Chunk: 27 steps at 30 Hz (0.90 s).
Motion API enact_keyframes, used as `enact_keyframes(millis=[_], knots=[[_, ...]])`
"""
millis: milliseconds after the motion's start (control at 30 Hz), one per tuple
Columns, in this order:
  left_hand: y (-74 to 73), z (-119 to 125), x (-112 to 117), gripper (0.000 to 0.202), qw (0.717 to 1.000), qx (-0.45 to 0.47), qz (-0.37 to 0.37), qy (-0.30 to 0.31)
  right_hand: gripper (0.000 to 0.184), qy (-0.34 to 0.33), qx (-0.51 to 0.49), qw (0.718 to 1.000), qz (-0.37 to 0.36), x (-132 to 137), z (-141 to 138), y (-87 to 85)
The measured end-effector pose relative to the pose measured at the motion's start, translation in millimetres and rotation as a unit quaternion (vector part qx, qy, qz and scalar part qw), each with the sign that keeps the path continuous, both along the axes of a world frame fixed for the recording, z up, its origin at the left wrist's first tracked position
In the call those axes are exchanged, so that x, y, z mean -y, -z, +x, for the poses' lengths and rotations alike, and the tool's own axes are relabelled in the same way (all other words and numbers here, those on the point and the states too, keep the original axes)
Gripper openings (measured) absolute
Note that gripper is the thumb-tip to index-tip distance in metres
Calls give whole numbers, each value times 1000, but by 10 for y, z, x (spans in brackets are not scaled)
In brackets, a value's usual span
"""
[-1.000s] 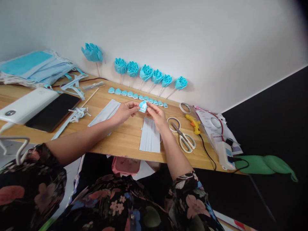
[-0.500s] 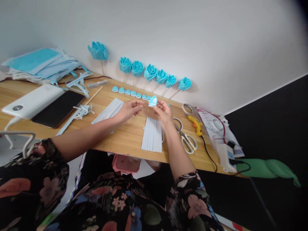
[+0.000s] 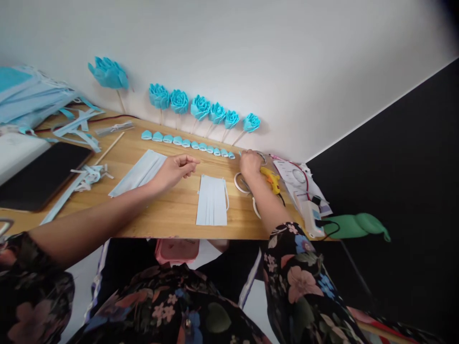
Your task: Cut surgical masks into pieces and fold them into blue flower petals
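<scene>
My right hand (image 3: 250, 162) reaches to the right end of a row of small blue folded petals (image 3: 186, 142) on the wooden table (image 3: 168, 217). Its fingers are closed, and a bit of the blue folded piece shows at their tips. Beside a flat pale-blue mask (image 3: 138, 173), my left hand (image 3: 175, 169) hovers with its fingers curled together and nothing in them. A pleated mask (image 3: 212, 206) lies between my hands. Several blue roses on sticks (image 3: 201, 106) lean against the wall behind the row.
Scissors (image 3: 239, 184) and a yellow glue gun (image 3: 270, 177) lie under and beside my right wrist, with a white device (image 3: 310, 215) and its cables further right. A black phone (image 3: 39, 174), cut strips (image 3: 88, 174), a wooden stick (image 3: 109, 142) and a stack of masks (image 3: 25, 98) are at the left.
My left hand let go of the blue folded piece. My right hand carried it right and away to the end of the petal row. The view swung right.
</scene>
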<state>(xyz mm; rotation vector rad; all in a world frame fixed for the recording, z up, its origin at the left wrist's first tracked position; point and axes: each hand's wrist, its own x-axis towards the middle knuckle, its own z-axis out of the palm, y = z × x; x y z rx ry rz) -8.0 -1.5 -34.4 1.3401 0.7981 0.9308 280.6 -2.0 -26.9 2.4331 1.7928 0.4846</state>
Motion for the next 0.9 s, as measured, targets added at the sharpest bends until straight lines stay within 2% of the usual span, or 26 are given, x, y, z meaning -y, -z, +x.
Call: enact_keyframes(millis=[167, 333, 500, 567, 700, 900], knots=[[-38, -7, 24, 15, 1000, -2, -7, -1, 30, 9, -57, 998, -41, -57, 121, -3], [-42, -7, 24, 15, 1000, -12, 2, 6, 29, -11, -155, 988, 1, -99, 351, -65], [-56, -10, 32, 14, 1000, -9, 1, 0, 29, -58, -215, 975, 17, -141, 495, 115], [-55, -10, 33, 13, 1000, -4, 1, 0, 27, -55, -232, 971, 22, -155, 516, 203], [-34, -8, 22, 13, 1000, -1, 0, 2, 25, -25, -248, 968, 34, -170, 517, 261], [-41, -7, 27, 15, 1000, -1, -2, 2, 32, -94, -192, 976, 46, -171, 473, 123]])
